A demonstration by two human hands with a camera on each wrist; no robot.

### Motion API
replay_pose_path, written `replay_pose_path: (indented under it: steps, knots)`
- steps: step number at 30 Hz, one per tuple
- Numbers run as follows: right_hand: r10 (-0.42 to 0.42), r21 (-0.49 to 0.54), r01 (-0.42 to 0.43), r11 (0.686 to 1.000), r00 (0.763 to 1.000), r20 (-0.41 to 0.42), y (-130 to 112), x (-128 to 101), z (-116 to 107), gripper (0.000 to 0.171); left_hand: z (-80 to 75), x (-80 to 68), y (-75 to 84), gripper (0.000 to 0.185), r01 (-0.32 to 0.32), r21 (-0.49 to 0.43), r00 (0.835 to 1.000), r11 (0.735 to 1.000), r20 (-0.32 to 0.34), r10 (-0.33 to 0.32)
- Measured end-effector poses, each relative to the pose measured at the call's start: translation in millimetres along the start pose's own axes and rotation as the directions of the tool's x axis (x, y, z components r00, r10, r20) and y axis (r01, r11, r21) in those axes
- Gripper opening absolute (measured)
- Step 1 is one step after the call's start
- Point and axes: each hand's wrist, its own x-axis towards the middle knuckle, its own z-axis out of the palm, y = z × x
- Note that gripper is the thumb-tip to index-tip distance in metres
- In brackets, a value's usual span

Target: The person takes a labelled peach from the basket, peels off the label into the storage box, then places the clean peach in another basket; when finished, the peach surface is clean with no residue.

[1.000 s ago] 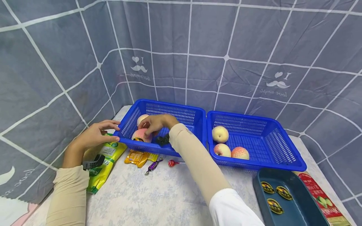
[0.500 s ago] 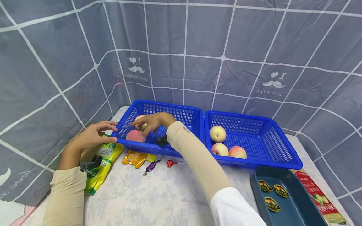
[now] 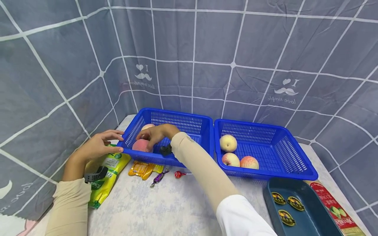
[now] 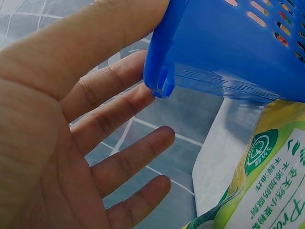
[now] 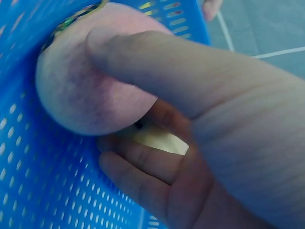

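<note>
My right hand [image 3: 152, 135] reaches into the left blue basket [image 3: 178, 113] and grips a pink peach [image 3: 140, 145] near its front left corner. In the right wrist view, the thumb lies across the peach [image 5: 86, 95] while the fingers bend beneath it; part of a dark-and-gold sticker shows at its edge. A paler peach [image 3: 147, 126] sits behind, partly hidden by the hand. At the basket's left corner, my left hand [image 3: 98, 146] touches the rim with its thumb and fingertips. Its other fingers are extended and apart in the left wrist view.
The right blue basket [image 3: 295, 154] holds three peaches [image 3: 249, 162]. A dark tray [image 3: 310, 209] with three stickers [image 3: 285, 217] stands before it, beside a red package [image 3: 333, 203]. A yellow-green packet [image 3: 107, 177], orange packets [image 3: 141, 169], a purple candy [image 3: 158, 178] and a lollipop [image 3: 178, 174] lie on the table.
The peach has turned, so its sticker no longer faces the head camera. My right fingers loosened and spread half a second ago and now close round it again. My left hand stays at the rim.
</note>
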Motion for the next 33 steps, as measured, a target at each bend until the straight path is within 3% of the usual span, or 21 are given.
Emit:
replay_pose_path:
  steps: [5,12,18,22,28,33]
  knots:
    - [-0.039,-0.038,0.037,0.999,0.998,-0.054,0.2,1.8,4.6,0.061,-0.1,-1.1,-0.9,0.034,0.005,-0.001,1.000,1.000,0.001,-0.005]
    - [-0.029,-0.046,0.027,0.999,0.998,-0.054,-0.6,5.2,5.4,0.068,-1.4,-1.5,-3.1,0.032,0.006,-0.025,1.000,1.000,-0.006,-0.006]
    - [-0.030,-0.060,0.026,0.998,0.998,-0.062,-0.5,4.3,4.1,0.060,-0.8,0.0,-0.8,0.031,-0.019,-0.006,1.000,1.000,-0.011,0.019]
    - [-0.046,-0.047,0.042,0.998,0.995,-0.092,-3.9,-1.7,2.7,0.055,0.0,-2.0,-1.2,0.031,-0.003,0.002,1.000,1.000,-0.014,0.003]
    - [-0.105,0.011,0.110,0.994,0.974,-0.198,-7.4,-36.6,-11.6,0.053,-1.2,0.0,-0.7,0.034,0.007,-0.017,1.000,1.000,0.002,-0.007]
    - [-0.166,0.044,0.190,0.981,0.930,-0.329,-9.1,-90.1,-16.1,0.054,-1.4,2.2,-2.6,0.032,-0.002,-0.001,1.000,1.000,-0.007,0.002]
